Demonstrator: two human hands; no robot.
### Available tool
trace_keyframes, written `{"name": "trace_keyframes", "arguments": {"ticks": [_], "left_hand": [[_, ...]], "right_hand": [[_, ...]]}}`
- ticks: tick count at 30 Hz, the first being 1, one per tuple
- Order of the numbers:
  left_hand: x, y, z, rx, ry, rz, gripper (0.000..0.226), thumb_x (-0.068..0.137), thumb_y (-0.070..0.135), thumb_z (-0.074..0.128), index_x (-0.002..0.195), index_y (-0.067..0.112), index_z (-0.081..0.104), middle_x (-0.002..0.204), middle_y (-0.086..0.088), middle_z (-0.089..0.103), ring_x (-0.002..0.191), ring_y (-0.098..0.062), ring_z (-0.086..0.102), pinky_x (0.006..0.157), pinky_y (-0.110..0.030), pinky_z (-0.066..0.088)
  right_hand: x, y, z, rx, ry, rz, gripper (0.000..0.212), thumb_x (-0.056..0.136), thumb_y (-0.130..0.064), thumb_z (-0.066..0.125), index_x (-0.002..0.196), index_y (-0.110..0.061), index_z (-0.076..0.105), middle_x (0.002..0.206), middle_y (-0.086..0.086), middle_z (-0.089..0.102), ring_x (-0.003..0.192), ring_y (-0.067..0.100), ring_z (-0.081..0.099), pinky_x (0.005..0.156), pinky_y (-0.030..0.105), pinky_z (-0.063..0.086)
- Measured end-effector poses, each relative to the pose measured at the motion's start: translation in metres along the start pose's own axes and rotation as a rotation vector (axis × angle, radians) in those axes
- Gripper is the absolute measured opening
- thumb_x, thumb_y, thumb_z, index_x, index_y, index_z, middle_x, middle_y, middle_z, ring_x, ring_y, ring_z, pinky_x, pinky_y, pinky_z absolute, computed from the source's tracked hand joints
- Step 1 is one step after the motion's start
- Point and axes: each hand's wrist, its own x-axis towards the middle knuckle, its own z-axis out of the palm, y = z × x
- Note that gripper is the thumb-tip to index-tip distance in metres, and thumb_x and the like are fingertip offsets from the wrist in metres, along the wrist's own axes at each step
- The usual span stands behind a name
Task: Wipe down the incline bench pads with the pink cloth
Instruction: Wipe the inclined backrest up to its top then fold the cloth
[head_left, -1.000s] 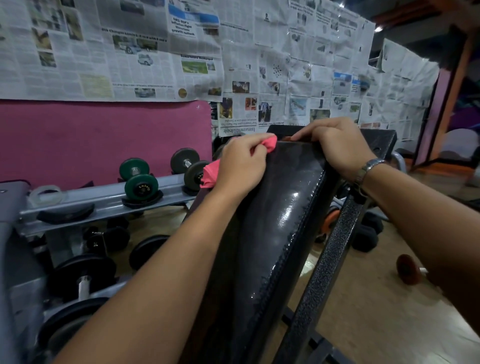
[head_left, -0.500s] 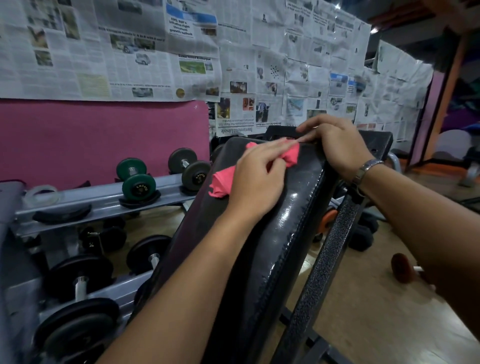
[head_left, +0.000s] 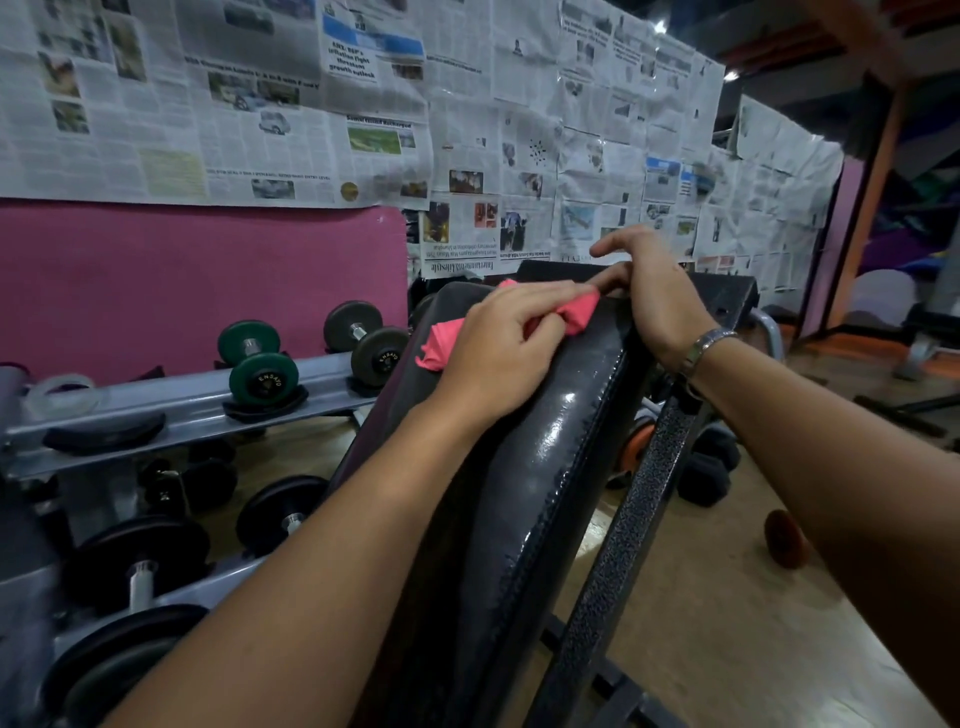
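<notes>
The incline bench's shiny black back pad (head_left: 530, 467) slopes up away from me through the middle of the view. My left hand (head_left: 504, 353) lies on its upper part, pressing the crumpled pink cloth (head_left: 574, 312) against the vinyl; cloth shows on both sides of the hand. My right hand (head_left: 657, 296), with a metal watch on the wrist, rests on the pad's top right edge, its index finger lifted. The black seat pad (head_left: 727, 293) shows just beyond the hands.
A grey dumbbell rack (head_left: 171, 405) with green and black dumbbells stands to the left against a pink wall papered with newspaper. The bench's black steel frame (head_left: 628, 525) runs down on the right. Dark dumbbells (head_left: 709, 467) and a brown object (head_left: 784, 538) lie on the wooden floor.
My left hand has slid the pink cloth from the pad's left edge rightward across its top. My right hand has stayed at the top right edge, its index finger now raised.
</notes>
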Motion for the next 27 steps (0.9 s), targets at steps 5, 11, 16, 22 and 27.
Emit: {"name": "trace_keyframes", "arguments": {"ticks": [5,11,16,22,27], "left_hand": [[0.009,0.015,0.015,-0.013,-0.028,-0.046,0.04,0.089,0.013,0.05,0.116,0.026,0.075,0.121,0.013,0.072,0.118,-0.002,0.061,0.109,-0.036,0.043],[-0.032,0.019,0.011,-0.035,-0.058,0.096,0.047,0.086,0.001,0.053,0.125,0.019,0.071,0.136,0.003,0.064,0.135,-0.008,0.049,0.118,-0.027,0.03],[-0.061,0.015,0.003,0.012,-0.122,0.156,0.048,0.086,0.0,0.056,0.125,0.024,0.071,0.14,0.005,0.061,0.142,-0.011,0.043,0.118,-0.04,0.03],[-0.098,0.013,-0.008,0.082,-0.165,0.212,0.046,0.087,0.008,0.049,0.124,0.024,0.072,0.142,0.007,0.059,0.143,-0.012,0.04,0.117,-0.044,0.031],[-0.121,0.011,-0.012,0.119,-0.149,0.231,0.042,0.086,0.008,0.053,0.119,0.024,0.074,0.14,0.009,0.061,0.142,-0.013,0.042,0.114,-0.046,0.033]], "right_hand": [[-0.001,-0.002,0.0,0.013,0.018,-0.004,0.036,0.075,-0.061,0.035,0.082,-0.042,0.064,0.079,0.002,0.072,0.092,0.032,0.064,0.102,0.061,0.045],[0.004,-0.001,0.004,0.01,0.006,-0.021,0.039,0.078,-0.058,0.033,0.092,-0.036,0.063,0.081,0.004,0.078,0.098,0.032,0.067,0.103,0.061,0.045],[0.004,0.0,0.003,0.004,-0.016,-0.008,0.039,0.08,-0.06,0.032,0.091,-0.038,0.063,0.086,0.007,0.079,0.105,0.039,0.065,0.102,0.058,0.045],[0.002,-0.002,0.003,0.049,-0.016,0.02,0.034,0.082,-0.054,0.037,0.088,-0.037,0.066,0.088,0.008,0.079,0.105,0.04,0.065,0.103,0.064,0.045],[0.003,-0.002,0.003,0.074,-0.025,0.042,0.036,0.078,-0.054,0.04,0.087,-0.036,0.07,0.09,0.009,0.079,0.107,0.041,0.064,0.105,0.063,0.045]]}}
